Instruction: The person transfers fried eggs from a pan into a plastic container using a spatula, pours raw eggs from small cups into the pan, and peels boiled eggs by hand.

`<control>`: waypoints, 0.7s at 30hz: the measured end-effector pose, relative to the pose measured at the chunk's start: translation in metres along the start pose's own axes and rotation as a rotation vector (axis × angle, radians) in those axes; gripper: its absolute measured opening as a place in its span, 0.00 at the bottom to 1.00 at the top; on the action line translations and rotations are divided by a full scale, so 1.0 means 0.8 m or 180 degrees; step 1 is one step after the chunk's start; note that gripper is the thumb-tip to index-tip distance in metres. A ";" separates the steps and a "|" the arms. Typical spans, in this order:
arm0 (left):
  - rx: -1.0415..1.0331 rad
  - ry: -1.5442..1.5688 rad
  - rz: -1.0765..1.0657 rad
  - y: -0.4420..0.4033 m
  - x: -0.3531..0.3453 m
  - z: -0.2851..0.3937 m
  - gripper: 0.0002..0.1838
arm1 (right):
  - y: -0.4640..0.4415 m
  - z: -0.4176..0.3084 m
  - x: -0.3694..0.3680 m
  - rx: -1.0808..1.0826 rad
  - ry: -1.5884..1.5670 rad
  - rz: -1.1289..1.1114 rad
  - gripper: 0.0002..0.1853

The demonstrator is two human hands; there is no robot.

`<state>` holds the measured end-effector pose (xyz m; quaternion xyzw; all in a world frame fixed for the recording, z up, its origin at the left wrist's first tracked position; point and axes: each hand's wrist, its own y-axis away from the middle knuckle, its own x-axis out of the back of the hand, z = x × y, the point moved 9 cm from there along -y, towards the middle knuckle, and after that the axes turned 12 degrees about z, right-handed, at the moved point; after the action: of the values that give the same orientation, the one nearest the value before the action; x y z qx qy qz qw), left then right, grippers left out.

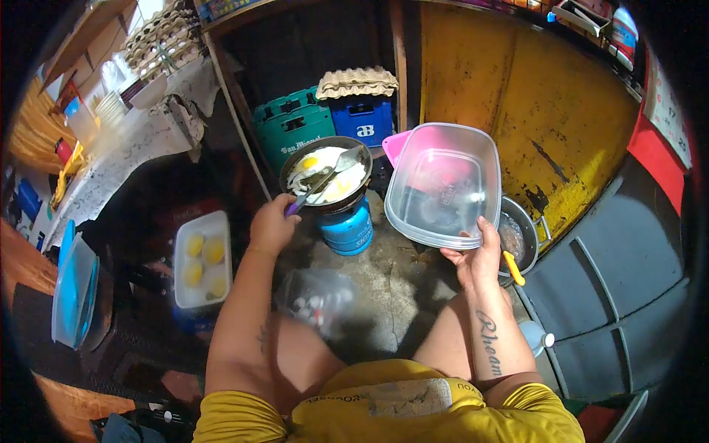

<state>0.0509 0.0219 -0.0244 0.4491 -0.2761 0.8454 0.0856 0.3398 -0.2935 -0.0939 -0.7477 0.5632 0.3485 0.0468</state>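
My left hand (273, 224) grips the purple handle of a spatula (341, 164), whose metal blade rests over the eggs in the pan. Fried eggs (337, 182) with white edges and yellow yolks fill the dark frying pan (289, 164). Under the pan stands a small blue gas canister stove (347, 230). In my right hand (476, 255) is a clear plastic container (443, 184), tilted and held by its lower corner, to the right of the pan. A pink lid-like piece (395, 146) shows behind it.
A white tray (225, 255) with several egg yolks lies left. A plastic bag with eggshells (314, 299) sits on the floor. At right stands a metal pot (528, 221) with a yellow-handled tool (514, 269). Green (292, 129) and blue crates (360, 122) stand behind the stove.
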 end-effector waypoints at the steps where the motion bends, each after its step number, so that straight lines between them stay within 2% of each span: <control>1: 0.0006 0.0049 -0.0014 0.001 0.000 -0.001 0.25 | 0.000 0.000 0.000 0.0003 0.0012 0.0011 0.30; 11: -0.0153 0.0273 0.0211 0.001 0.038 0.005 0.23 | -0.013 0.009 0.004 -0.0103 -0.0101 -0.0091 0.29; 13: -0.0270 -0.0058 0.0307 0.003 0.052 0.003 0.24 | -0.013 0.008 0.004 -0.0086 -0.0102 -0.0078 0.29; 21: -0.0401 -0.0203 0.0232 0.005 0.089 -0.008 0.24 | -0.014 0.011 0.004 -0.0143 -0.0113 -0.0092 0.29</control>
<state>0.0033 0.0144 0.0290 0.4591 -0.3475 0.8142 0.0740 0.3459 -0.2877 -0.1056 -0.7503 0.5435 0.3737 0.0449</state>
